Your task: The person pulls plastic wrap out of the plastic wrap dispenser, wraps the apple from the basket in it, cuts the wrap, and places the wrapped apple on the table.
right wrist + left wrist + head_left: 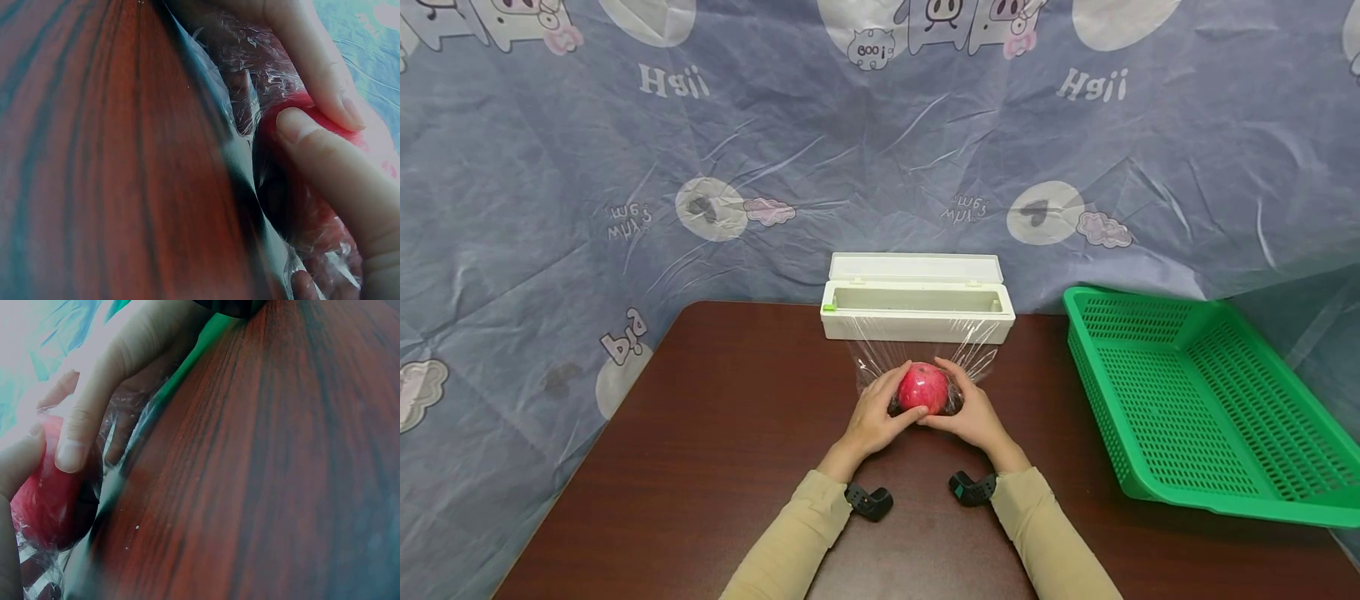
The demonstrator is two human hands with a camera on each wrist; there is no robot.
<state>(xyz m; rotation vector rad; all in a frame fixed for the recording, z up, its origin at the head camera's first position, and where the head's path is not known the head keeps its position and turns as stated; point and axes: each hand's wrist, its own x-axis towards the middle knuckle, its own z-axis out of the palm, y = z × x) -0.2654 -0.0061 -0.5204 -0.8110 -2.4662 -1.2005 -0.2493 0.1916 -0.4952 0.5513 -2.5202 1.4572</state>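
A red, round fruit that looks like an apple (pixel 923 387) sits near the middle of the table, with clear cling film (pixel 868 358) over it. My left hand (pixel 874 418) holds it from the left and my right hand (pixel 976 417) from the right, fingers curved round its sides. The thumbs lie on the near side of the apple, close together. Behind it, the film stretches up to a white dispenser box (pixel 844 327), whose lid (pixel 916 267) is raised. Crumpled film bunches beside the apple (pixel 44 506) in the left wrist view. The apple's underside is hidden.
A green plastic basket (pixel 1096 408) stands on the right side of the table. Dark brown wood (pixel 737 467) forms the tabletop. A patterned grey-blue cloth (pixel 820 167) hangs behind the table's far edge. Each wrist wears a black band (pixel 869 502).
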